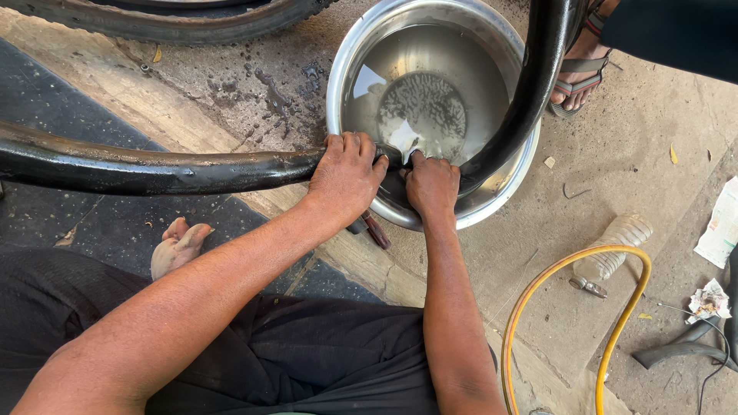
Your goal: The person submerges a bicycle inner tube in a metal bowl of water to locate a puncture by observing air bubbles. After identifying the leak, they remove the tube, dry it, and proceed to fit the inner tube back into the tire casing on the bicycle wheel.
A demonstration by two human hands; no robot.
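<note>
Both hands grip a black rubber inner tube (192, 169): the left hand (346, 177) wraps over it, the right hand (432, 184) pinches it beside, pressing the bend down into a steel basin of water (507, 180) just ahead. Holding the tube steady under the surface seems wise. A small tool (377, 229) lies below the hands. To their right, a yellow hose (615, 261) curls past a plastic bottle (615, 242); another person's sandalled foot (576, 73) stands beyond.

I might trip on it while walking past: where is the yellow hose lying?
In the head view the yellow hose arcs over the concrete floor at lower right, right of the right hand, looping around a clear plastic bottle.
</note>
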